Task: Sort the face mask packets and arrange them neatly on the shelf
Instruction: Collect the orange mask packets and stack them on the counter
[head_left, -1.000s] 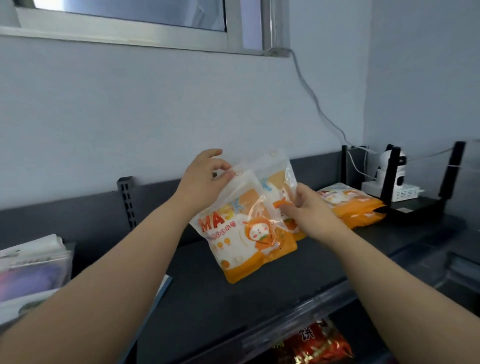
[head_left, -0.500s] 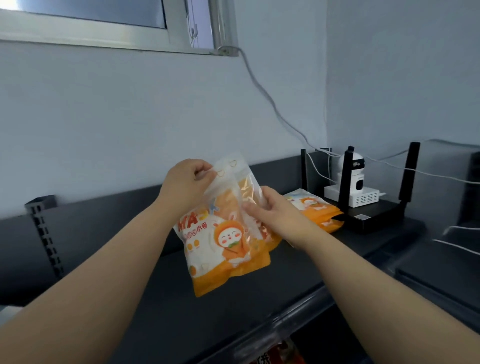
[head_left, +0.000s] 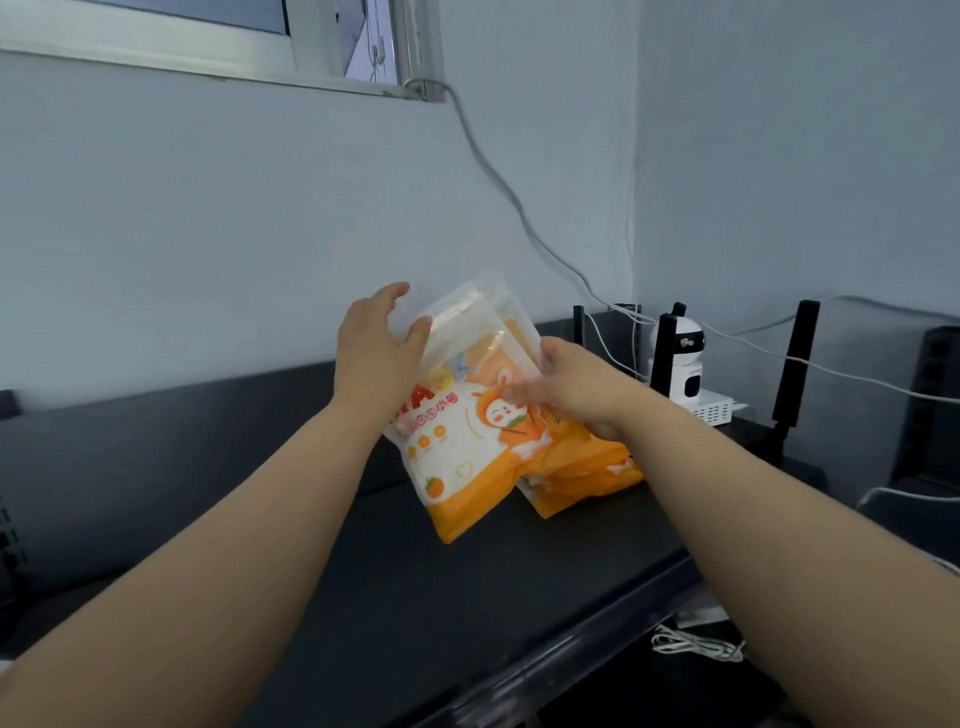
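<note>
Packets first: you have three orange-and-white plastic face mask packets that can be told apart. The front packet (head_left: 467, 457), printed with a cartoon figure, stands tilted over the dark grey shelf (head_left: 415, 597), its clear top leaning away from you and its orange bottom edge nearest you. Whether that edge touches the shelf cannot be told. The second packet (head_left: 511, 332) sits directly behind it and against it, with only its top and right edge showing. The third packet (head_left: 587, 467) lies flat on the shelf, under and to the right of the other two.

Your left hand (head_left: 376, 358) is at the front packet's top left corner. The thumb lies against the clear edge, while the other fingers (head_left: 392, 293) reach up nearly straight and close on nothing. Your right hand (head_left: 582, 389) is at the right edge of the two tilted packets. Its fingers (head_left: 519, 392), blurred, bend across the printed face of the front packet and grip the pair. The thumb is hidden.

Far right on the shelf stands one white round camera (head_left: 685, 358) among three upright black antennas (head_left: 795, 358). One grey cable (head_left: 498, 182) runs down the wall from the window frame (head_left: 311, 52).
</note>
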